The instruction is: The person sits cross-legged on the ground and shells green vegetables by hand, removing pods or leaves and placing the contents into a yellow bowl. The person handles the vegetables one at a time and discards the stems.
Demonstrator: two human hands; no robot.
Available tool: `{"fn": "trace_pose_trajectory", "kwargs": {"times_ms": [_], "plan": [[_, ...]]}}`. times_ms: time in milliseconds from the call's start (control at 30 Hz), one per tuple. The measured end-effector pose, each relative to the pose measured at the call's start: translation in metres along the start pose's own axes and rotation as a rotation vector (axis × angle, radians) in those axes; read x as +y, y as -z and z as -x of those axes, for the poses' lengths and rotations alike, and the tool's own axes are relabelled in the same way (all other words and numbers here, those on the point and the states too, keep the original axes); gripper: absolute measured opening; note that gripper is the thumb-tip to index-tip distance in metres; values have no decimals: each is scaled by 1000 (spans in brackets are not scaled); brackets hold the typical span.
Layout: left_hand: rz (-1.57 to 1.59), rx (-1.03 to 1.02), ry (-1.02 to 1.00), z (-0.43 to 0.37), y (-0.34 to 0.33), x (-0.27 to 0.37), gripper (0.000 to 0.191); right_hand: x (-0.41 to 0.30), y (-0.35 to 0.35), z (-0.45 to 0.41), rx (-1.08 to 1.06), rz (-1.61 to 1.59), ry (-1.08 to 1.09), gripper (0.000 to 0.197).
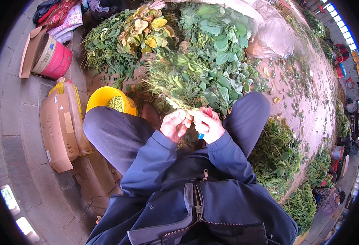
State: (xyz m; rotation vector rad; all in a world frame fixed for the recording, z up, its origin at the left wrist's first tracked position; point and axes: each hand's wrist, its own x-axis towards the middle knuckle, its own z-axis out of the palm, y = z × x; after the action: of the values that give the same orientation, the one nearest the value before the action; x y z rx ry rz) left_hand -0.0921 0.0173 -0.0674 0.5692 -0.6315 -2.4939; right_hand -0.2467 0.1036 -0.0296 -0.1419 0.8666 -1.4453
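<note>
My left hand (175,124) pinches a green bean stem (177,103) between thumb and fingertips, just above my lap. Close beside it on the right, my right hand (208,125) is closed around a small tool with a blue end (201,136); some red shows at its fingers, and the rest of the tool is hidden. Beyond both hands lies a heap of cut bean plants (194,73) with green pods and leaves. A yellow bucket (101,97) partly filled with green pods (115,103) stands by my left knee.
On the left are a cardboard box (55,131), a pink-and-white bucket (55,58) and stone steps (29,147). Yellowing plants (145,27) lie ahead, near plastic sheeting (271,39). Another plant pile (274,150) sits right. A person (329,199) is at the far right.
</note>
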Motion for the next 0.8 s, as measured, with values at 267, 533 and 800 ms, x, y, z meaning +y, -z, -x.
{"fn": "trace_pose_trajectory", "kwargs": {"times_ms": [267, 533, 800], "plan": [[-211, 42, -15, 0, -3, 5, 21, -14, -13, 5, 164, 542, 266, 10], [-328, -56, -42, 1, -3, -7, 24, -23, -4, -12, -83, 1143, 644, 28], [-240, -64, -47, 3, 5, -23, 19, -20, -5, -2, -101, 1021, 383, 19]]}}
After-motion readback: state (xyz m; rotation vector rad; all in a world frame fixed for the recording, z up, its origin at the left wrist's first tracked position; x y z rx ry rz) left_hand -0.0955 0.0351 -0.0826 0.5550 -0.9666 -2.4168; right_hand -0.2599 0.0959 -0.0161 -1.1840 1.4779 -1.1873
